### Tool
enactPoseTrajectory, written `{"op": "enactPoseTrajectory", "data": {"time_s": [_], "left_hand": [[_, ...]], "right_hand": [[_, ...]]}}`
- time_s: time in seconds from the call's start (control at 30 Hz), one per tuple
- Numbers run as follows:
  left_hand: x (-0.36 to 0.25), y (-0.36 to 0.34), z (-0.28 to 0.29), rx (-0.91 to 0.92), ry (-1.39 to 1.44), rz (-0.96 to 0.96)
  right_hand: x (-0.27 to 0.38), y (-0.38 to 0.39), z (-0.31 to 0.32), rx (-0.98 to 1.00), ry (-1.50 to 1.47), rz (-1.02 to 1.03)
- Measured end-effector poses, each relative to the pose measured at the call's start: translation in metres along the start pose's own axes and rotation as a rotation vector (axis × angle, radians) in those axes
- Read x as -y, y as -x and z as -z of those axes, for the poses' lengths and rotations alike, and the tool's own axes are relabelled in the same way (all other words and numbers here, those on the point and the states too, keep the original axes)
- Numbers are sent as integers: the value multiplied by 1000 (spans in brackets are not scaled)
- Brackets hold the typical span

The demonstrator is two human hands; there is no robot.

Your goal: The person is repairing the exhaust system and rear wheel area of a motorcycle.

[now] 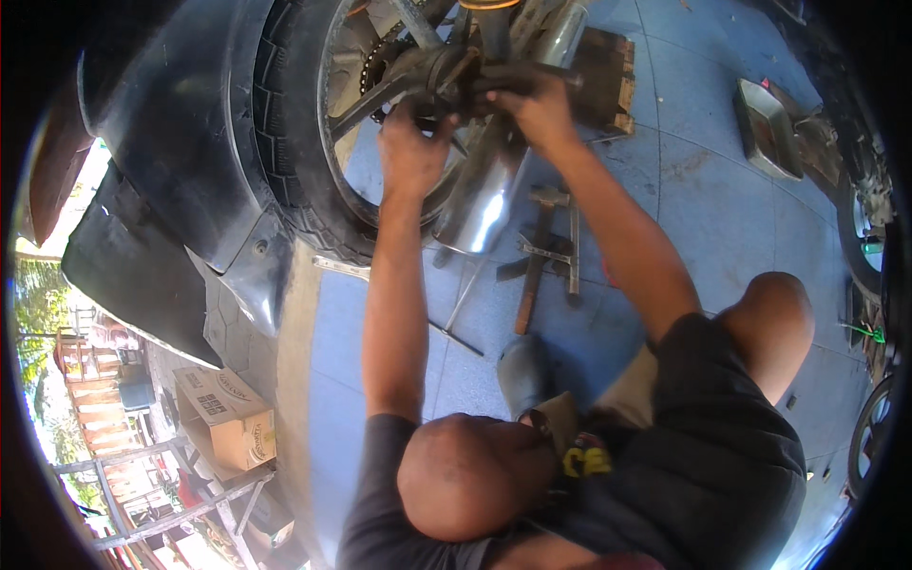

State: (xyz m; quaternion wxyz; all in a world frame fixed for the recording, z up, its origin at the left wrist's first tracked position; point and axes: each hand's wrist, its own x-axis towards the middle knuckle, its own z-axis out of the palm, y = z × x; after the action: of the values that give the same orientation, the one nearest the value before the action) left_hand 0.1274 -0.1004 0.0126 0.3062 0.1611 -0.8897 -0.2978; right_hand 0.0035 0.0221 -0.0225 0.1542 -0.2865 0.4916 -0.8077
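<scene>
A motorcycle wheel with a black tyre (285, 142) and spokes stands in front of me. Both hands are at its dark, greasy hub (446, 71). My left hand (414, 157) reaches in between spokes, its fingers curled at the hub's near side; what they pinch is hidden. Just to its right, my right hand (543, 112) is closed around a dark part beside the hub, thumb pointing left. That part is too dark to name. A silver exhaust muffler (484, 204) slants below my hands, and a chain sprocket (372, 71) shows behind the spokes.
On the blue tiled floor lie a hammer (535, 285), a T-handle wrench (459, 309) and a spanner (342, 268). A wooden block (622, 90) sits behind the muffler. Farther right is a metal tray (768, 133). Black bodywork (176, 123) borders the tyre; a cardboard box (228, 418) stands lower left.
</scene>
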Motion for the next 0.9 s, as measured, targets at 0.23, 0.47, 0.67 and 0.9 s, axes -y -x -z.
{"op": "enactPoseTrajectory", "data": {"time_s": [0.23,0.47,0.67,0.9], "left_hand": [[10,28,-2,-26,-1,61],[30,69,7,2,202,97],[19,109,31,22,118,182],[72,201,0,142,282,447]], "right_hand": [[-5,15,-2,-72,136,118],[-21,29,11,-189,338,323],[-54,67,73,-469,541,417],[-120,161,147,-251,1314,-232]]}}
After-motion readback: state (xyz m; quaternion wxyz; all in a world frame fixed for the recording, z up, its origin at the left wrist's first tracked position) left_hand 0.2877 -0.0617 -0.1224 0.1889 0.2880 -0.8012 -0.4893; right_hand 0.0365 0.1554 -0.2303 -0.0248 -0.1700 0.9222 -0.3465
